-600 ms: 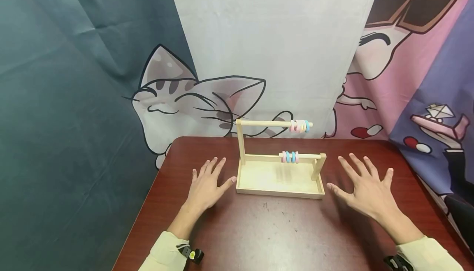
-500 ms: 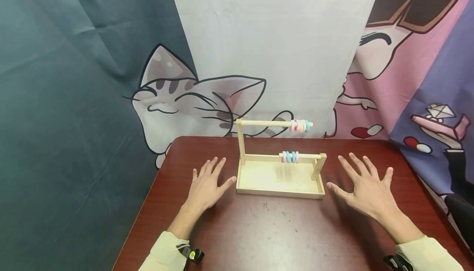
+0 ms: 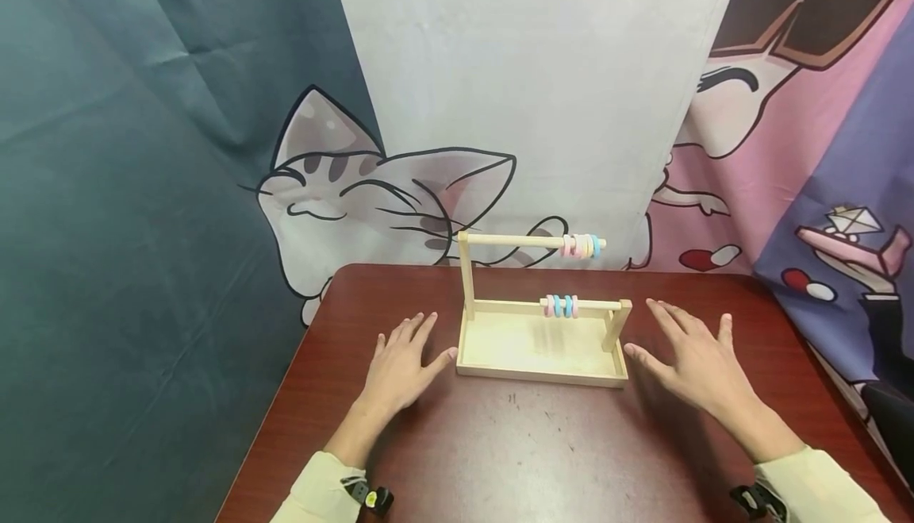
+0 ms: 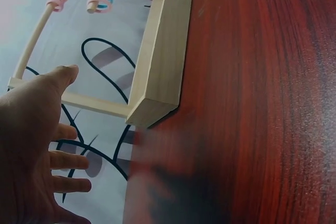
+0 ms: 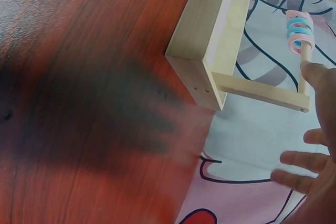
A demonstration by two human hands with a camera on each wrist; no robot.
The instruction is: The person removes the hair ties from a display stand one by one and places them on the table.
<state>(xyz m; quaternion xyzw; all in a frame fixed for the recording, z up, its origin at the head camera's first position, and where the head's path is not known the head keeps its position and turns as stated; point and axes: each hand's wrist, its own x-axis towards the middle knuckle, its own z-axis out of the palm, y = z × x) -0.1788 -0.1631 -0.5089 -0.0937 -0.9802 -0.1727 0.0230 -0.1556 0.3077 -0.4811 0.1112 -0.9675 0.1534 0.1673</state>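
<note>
A pale wooden rack with a shallow tray base stands near the back of the table. Its upper rod runs right from a tall left post and carries several pink, cream and blue rings by its free end. On the lower rod, which runs left from a short right post, sit several pink and blue rings. My left hand is spread beside the tray's left side, its thumb close to the front corner. To the right of the tray, my right hand has extended fingers and holds nothing.
The reddish-brown table has a back edge just behind the rack. Beyond it hangs a printed curtain with a cartoon cat. Dark wrist straps sit at both sleeve cuffs.
My right hand has shifted slightly left toward the rack and turned, its fingers now nearer together. The left hand's fingers have drawn a little closer together. The rack and rings keep their arrangement.
</note>
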